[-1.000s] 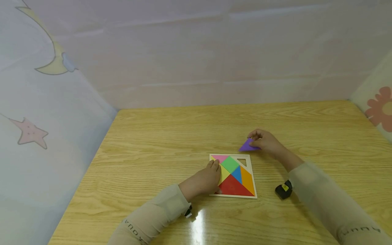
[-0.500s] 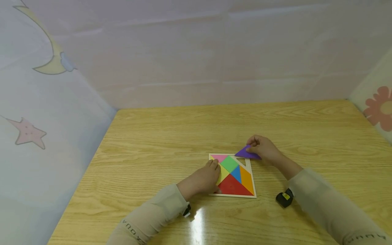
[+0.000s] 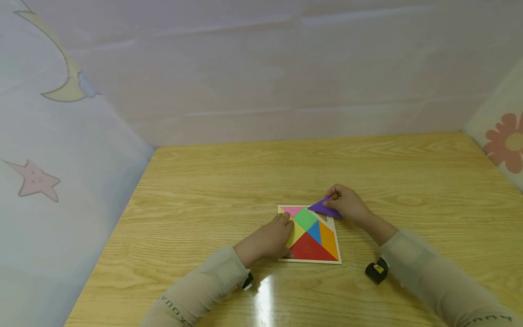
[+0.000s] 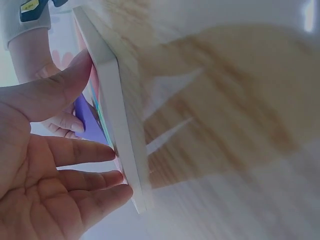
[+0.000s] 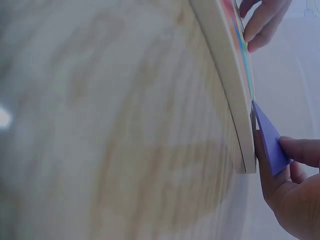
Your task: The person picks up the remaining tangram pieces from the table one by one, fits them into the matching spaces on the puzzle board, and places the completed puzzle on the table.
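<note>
A square tangram board with a pale wooden rim (image 3: 314,261) lies flat on the table. In it sit a red triangle (image 3: 308,250), a green square (image 3: 305,220), a blue triangle (image 3: 314,232), an orange parallelogram (image 3: 328,239), plus pink and yellow pieces partly under fingers. My left hand (image 3: 273,237) rests on the board's left side, thumb and fingers spread and touching it. Between thumb and fingers my right hand (image 3: 349,206) pinches a purple triangle (image 5: 271,142), tilted over the board's far right corner. That triangle partly covers the bare corner recess.
The wooden table (image 3: 212,181) extends around the board, backed by a pale cloth wall (image 3: 245,68). A black wrist device (image 3: 377,271) hangs at the right sleeve; another (image 3: 247,280) is at the left cuff.
The right hand has brought the purple triangle from beyond the board leftward and nearer, over the corner recess. The left hand has stayed on the board's left side.
</note>
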The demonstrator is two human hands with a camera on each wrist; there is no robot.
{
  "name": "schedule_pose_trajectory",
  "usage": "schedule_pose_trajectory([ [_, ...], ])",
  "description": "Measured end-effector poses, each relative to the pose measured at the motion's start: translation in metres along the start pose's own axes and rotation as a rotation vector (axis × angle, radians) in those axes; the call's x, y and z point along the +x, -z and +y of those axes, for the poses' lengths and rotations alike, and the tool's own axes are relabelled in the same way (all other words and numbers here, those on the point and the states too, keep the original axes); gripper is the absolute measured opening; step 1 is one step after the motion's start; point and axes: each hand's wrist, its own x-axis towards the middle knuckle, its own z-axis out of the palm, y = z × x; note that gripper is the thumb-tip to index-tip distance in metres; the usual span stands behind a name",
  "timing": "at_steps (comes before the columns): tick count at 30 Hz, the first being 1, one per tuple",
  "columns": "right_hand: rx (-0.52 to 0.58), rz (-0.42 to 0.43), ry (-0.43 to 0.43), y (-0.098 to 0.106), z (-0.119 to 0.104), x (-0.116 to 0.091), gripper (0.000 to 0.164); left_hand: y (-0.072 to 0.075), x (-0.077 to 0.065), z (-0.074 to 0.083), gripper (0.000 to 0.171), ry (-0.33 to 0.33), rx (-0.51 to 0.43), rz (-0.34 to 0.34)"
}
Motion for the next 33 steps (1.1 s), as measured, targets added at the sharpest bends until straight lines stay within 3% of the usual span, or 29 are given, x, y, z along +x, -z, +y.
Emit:
schedule_pose_trajectory([
  [19,-0.210,0.010,0.039,-0.0044,-0.0067,-0.0039,0.015,-0.0044,0.0007,-0.0029,0.063,-0.039,0.023,0.058],
  [33,-0.253,-0.028,0.013,-0.0080,-0.0086,-0.0068,0.015,-0.0072,0.0032,-0.0039,0.060,-0.043,0.029,0.082],
])
